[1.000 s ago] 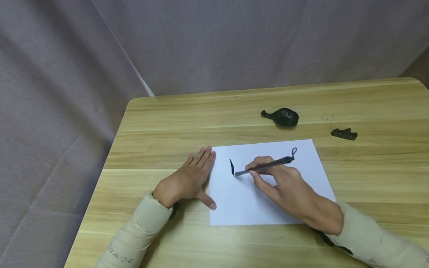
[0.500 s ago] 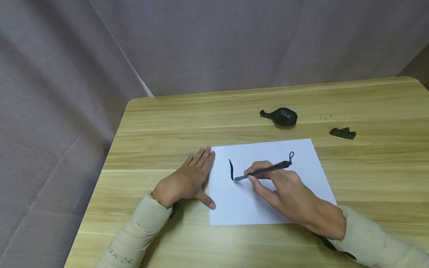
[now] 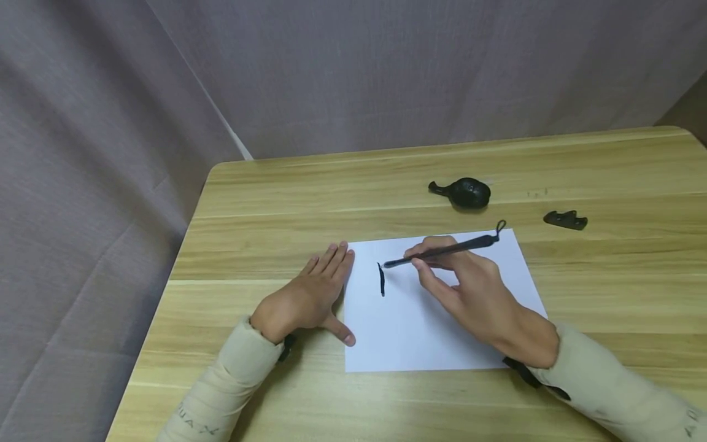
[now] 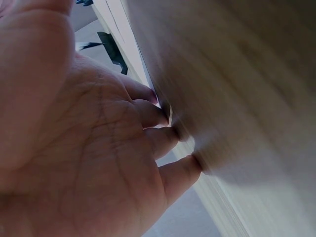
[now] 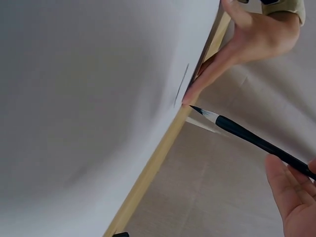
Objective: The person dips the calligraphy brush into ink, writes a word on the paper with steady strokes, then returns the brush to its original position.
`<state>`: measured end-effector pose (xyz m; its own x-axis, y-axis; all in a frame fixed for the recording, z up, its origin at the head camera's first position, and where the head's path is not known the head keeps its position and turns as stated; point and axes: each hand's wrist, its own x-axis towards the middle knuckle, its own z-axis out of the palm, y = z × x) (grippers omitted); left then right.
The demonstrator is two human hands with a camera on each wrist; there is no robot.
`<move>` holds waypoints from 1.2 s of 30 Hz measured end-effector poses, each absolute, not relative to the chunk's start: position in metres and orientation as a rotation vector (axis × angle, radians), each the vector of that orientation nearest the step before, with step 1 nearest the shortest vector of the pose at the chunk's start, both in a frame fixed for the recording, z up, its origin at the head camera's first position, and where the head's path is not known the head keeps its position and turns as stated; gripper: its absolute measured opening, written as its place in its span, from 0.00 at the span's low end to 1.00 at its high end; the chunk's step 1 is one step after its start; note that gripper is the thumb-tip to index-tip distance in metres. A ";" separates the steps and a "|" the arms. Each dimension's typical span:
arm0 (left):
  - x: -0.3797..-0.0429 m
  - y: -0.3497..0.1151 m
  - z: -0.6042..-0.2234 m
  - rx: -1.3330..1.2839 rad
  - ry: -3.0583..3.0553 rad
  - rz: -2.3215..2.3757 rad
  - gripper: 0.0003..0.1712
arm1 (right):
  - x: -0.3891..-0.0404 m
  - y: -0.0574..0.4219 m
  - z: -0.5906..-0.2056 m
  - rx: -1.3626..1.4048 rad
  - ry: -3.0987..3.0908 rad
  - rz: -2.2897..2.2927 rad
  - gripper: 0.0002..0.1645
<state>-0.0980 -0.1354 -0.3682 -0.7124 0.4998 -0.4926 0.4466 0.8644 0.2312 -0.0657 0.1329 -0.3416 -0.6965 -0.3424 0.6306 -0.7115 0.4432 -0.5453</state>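
Note:
My right hand (image 3: 475, 301) pinches a dark writing brush (image 3: 461, 247) between thumb and fingers, its loop end pointing up and right. In the head view the brush tip is beside the top of a thin black ink stroke (image 3: 382, 283) on the white paper (image 3: 409, 341). The right wrist view has the brush (image 5: 252, 138) with a pointed black tip and a white band of bristle, held clear of the sheet. Flat at the paper's left edge lies my left hand (image 3: 309, 301), fingers straight and thumb spread onto the sheet. Its fingertips (image 4: 190, 168) press the surface in the left wrist view.
Beyond the paper, a black gourd-shaped piece (image 3: 468, 193) sits on the wooden table (image 3: 265, 245). A small dark notched brush rest (image 3: 566, 220) lies to its right. Grey cloth (image 3: 386, 73) hangs behind the table's far edge.
The brush first moved down as the ink stroke grew longer. It then rose from the stroke's lower end back up beside its top. My left hand stayed put.

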 end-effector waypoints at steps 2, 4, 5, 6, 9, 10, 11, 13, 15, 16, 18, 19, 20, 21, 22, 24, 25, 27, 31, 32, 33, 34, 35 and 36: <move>-0.098 -0.135 -0.368 0.687 2.479 0.123 0.91 | -0.069 0.132 -0.343 0.878 -2.274 1.143 0.16; -0.098 -0.135 -0.368 0.684 2.477 0.120 0.91 | -0.071 0.130 -0.345 0.868 -2.285 1.128 0.18; -0.098 -0.134 -0.368 0.683 2.476 0.117 0.91 | -0.072 0.130 -0.346 0.864 -2.292 1.123 0.19; -0.098 -0.134 -0.368 0.680 2.474 0.114 0.91 | -0.073 0.130 -0.347 0.859 -2.303 1.120 0.18; -0.098 -0.134 -0.368 0.673 2.471 0.107 0.91 | -0.076 0.129 -0.349 0.856 -2.317 1.128 0.18; -0.099 -0.134 -0.368 0.673 2.470 0.104 0.91 | -0.076 0.128 -0.350 0.857 -2.318 1.132 0.19; -0.099 -0.134 -0.368 0.671 2.471 0.104 0.91 | -0.077 0.128 -0.351 0.859 -2.319 1.130 0.19; -0.099 -0.133 -0.368 0.668 2.471 0.106 0.91 | -0.078 0.128 -0.353 0.862 -2.315 1.127 0.19; -0.099 -0.133 -0.368 0.665 2.471 0.111 0.91 | -0.078 0.128 -0.354 0.863 -2.314 1.126 0.19; -0.098 -0.133 -0.368 0.664 2.470 0.114 0.91 | -0.078 0.128 -0.355 0.867 -2.311 1.122 0.19; -0.098 -0.133 -0.368 0.659 2.467 0.116 0.91 | -0.078 0.128 -0.356 0.870 -2.311 1.124 0.19; -0.098 -0.133 -0.368 0.658 2.466 0.115 0.91 | -0.078 0.128 -0.356 0.872 -2.311 1.125 0.19; -0.098 -0.133 -0.368 0.657 2.465 0.116 0.91 | -0.077 0.129 -0.356 0.874 -2.311 1.129 0.19; -0.098 -0.133 -0.368 0.655 2.464 0.116 0.91 | -0.077 0.129 -0.357 0.875 -2.312 1.127 0.19; -0.098 -0.133 -0.368 0.655 2.462 0.115 0.91 | -0.076 0.130 -0.357 0.876 -2.313 1.126 0.19; -0.098 -0.133 -0.368 0.655 2.462 0.113 0.91 | -0.074 0.131 -0.357 0.870 -2.324 1.118 0.18; -0.098 -0.133 -0.368 0.656 2.463 0.114 0.91 | -0.073 0.132 -0.357 0.867 -2.330 1.114 0.18; -0.099 -0.133 -0.368 0.657 2.463 0.113 0.91 | -0.070 0.134 -0.357 0.860 -2.347 1.103 0.17; -0.099 -0.133 -0.367 0.665 2.462 0.118 0.91 | -0.064 0.138 -0.355 0.857 -2.367 1.088 0.16; -0.099 -0.133 -0.367 0.668 2.462 0.119 0.91 | -0.062 0.139 -0.355 0.859 -2.366 1.083 0.16; -0.099 -0.133 -0.367 0.671 2.462 0.122 0.91 | -0.061 0.140 -0.355 0.860 -2.365 1.078 0.16; -0.099 -0.133 -0.367 0.672 2.461 0.125 0.91 | -0.059 0.141 -0.355 0.864 -2.358 1.075 0.17; -0.098 -0.133 -0.367 0.674 2.461 0.129 0.91 | -0.058 0.142 -0.354 0.869 -2.352 1.071 0.17; -0.098 -0.133 -0.366 0.675 2.460 0.131 0.91 | -0.056 0.143 -0.354 0.873 -2.347 1.067 0.17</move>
